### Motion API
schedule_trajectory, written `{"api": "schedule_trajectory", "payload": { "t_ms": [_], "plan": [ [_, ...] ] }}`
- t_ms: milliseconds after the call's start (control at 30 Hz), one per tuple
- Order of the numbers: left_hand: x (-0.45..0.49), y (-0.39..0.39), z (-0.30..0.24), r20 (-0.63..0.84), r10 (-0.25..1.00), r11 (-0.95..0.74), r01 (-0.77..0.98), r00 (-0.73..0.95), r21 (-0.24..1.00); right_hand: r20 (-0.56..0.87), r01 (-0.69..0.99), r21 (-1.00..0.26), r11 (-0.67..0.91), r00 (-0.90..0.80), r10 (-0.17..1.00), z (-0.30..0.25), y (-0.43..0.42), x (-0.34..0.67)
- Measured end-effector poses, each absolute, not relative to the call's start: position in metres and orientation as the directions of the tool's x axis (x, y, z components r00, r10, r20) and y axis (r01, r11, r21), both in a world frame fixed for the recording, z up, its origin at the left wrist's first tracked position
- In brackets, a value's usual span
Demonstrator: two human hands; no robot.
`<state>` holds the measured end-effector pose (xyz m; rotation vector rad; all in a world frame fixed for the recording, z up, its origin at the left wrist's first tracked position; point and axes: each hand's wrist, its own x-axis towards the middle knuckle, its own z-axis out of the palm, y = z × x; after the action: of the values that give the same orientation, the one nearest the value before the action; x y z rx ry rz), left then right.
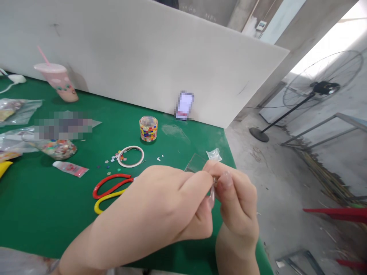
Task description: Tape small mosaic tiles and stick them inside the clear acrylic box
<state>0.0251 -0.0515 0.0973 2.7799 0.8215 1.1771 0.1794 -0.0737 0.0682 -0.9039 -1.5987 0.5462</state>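
Observation:
My left hand [174, 204] reaches across from the left, its fingers closed in a pinch. My right hand [237, 193] is closed too, thumb against forefinger, and its fingertips meet those of the left. Between them shows a small shiny thing [215, 181], mostly hidden by the fingers, so I cannot tell its kind. Scissors with red and yellow handles [113, 186] lie partly behind my left forearm. Beyond my hands, a clear flat sheet [196, 162] and a small crumpled plastic packet [214, 154] rest on the green table.
A narrow white tape roll [131, 156] lies beside small coloured pieces [114, 157]. Behind it stands a round, block-patterned container [148, 129]. Leftward are a pink tube [71, 168], plastic bags [21, 110] and a pink cup [57, 80]. A phone [185, 105] leans on the white partition [129, 57].

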Motion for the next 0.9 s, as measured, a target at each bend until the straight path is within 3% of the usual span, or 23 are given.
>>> {"api": "schedule_trajectory", "payload": {
  "t_ms": [600,767,900],
  "plan": [
    [0.02,-0.045,0.088,0.642,0.477,-0.863,0.456,0.6,0.215,0.61,0.401,-0.689,0.604,-0.13,0.781,0.07,-0.073,0.184],
    [0.025,-0.046,0.091,0.688,0.451,-0.871,0.45,0.569,0.199,0.634,0.341,-0.633,0.695,-0.287,0.718,0.07,-0.066,0.195],
    [0.026,-0.047,0.094,0.701,0.441,-0.873,0.449,0.561,0.189,0.624,0.321,-0.709,0.628,-0.129,0.77,0.069,-0.071,0.185]
  ]
}}
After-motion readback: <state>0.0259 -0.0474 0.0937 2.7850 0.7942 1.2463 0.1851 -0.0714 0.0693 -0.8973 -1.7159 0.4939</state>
